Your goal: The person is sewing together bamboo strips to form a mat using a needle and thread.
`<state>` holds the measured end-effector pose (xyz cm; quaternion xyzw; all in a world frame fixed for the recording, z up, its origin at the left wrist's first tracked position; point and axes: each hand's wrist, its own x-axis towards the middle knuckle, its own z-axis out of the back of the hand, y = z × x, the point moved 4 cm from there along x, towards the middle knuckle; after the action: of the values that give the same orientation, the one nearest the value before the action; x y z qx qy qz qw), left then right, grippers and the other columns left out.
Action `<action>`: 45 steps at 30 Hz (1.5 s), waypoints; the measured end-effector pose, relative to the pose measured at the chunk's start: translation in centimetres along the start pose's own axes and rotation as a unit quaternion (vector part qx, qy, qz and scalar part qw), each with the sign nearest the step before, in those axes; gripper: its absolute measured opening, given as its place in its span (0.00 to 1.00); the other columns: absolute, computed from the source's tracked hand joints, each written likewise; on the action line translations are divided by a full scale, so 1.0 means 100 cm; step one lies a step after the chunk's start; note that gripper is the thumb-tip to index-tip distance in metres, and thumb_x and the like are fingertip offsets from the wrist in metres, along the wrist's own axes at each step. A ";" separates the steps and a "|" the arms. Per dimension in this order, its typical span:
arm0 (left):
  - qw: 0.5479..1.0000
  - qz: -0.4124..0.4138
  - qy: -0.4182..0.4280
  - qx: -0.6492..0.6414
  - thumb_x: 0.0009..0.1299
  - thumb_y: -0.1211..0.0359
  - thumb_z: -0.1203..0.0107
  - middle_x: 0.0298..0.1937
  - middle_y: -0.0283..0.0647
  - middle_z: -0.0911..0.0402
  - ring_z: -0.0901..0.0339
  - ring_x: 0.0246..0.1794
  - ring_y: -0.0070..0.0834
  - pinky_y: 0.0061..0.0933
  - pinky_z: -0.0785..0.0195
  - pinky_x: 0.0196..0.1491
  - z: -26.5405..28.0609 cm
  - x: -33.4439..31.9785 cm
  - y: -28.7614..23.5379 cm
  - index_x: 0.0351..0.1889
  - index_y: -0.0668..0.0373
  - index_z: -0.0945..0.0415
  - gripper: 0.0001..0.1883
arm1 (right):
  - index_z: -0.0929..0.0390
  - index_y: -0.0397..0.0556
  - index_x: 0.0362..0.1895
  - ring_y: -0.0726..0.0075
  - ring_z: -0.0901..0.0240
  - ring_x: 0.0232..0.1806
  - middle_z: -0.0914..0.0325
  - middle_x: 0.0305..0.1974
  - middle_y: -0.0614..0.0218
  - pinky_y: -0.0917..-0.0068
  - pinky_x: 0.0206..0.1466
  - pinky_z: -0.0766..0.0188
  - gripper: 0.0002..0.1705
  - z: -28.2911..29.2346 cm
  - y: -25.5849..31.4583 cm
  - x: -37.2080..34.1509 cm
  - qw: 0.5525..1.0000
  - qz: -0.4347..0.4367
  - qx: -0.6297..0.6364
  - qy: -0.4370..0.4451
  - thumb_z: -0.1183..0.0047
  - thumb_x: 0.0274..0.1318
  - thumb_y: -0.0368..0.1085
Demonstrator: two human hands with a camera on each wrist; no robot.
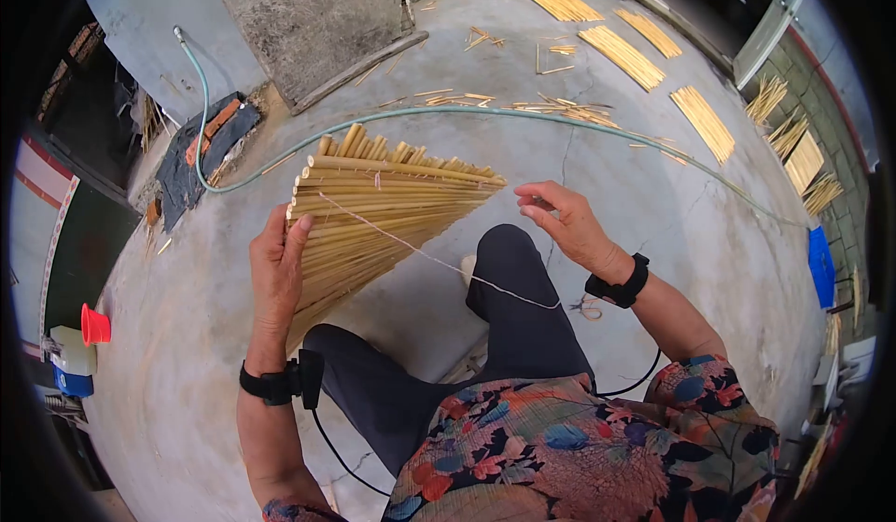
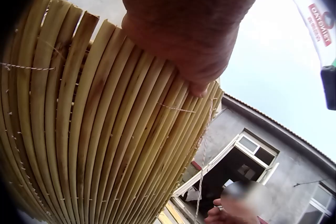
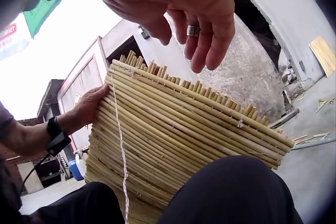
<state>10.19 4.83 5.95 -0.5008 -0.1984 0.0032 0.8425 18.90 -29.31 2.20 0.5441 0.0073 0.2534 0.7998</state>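
Observation:
A bundle of pale reed stalks [image 1: 383,228], strung together into a folded mat, leans up over the person's legs. My left hand [image 1: 277,265] grips its left end, thumb on the near face; in the left wrist view, the wrist hides most of the fingers. A thin pinkish-white string [image 1: 408,246] runs from the upper left of the mat down across the thigh. My right hand [image 1: 571,226] hovers just past the mat's right tip. Seen from the right wrist, its fingers [image 3: 202,43] hang loosely bent above the stalks, a ring on one, holding nothing.
Scissors [image 1: 587,309] lie on the concrete floor beside the right knee. A green hose [image 1: 448,110] curves across the floor beyond the mat, with loose stalks along it. Flat reed panels [image 1: 623,56] lie farther back. At left stands a red bucket [image 1: 95,324].

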 end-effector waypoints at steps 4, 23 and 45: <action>1.000 -0.007 -0.005 0.006 0.72 0.65 0.51 0.33 0.30 0.22 0.34 0.35 0.13 0.16 0.38 0.42 0.006 0.002 0.007 0.47 0.64 0.28 0.12 | 0.26 0.41 0.45 0.73 0.27 0.39 0.24 0.38 0.66 0.78 0.45 0.31 0.12 0.024 -0.062 -0.051 0.982 -0.187 -0.002 -0.027 0.50 0.59 0.34; 0.997 0.016 -0.066 0.039 0.70 0.67 0.49 0.34 0.36 0.21 0.29 0.36 0.17 0.20 0.36 0.44 -0.015 -0.003 0.006 0.52 0.59 0.30 0.14 | 0.43 0.45 0.63 0.69 0.28 0.43 0.29 0.46 0.62 0.73 0.47 0.30 0.33 -0.092 -0.013 -0.032 0.963 -0.026 0.108 0.244 0.46 0.56 0.37; 0.984 0.005 -0.167 0.066 0.74 0.56 0.56 0.44 0.37 0.23 0.28 0.41 0.21 0.22 0.36 0.46 0.087 0.008 0.053 0.50 0.64 0.28 0.20 | 0.18 0.49 0.32 0.85 0.40 0.23 0.30 0.20 0.80 0.84 0.25 0.42 0.12 0.194 -0.071 -0.122 0.950 -0.284 -0.123 -0.038 0.45 0.54 0.43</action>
<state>9.03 14.99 5.35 -0.4375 -0.3331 0.1038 0.8287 16.63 -53.15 0.65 0.4260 0.0998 -0.0062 0.8992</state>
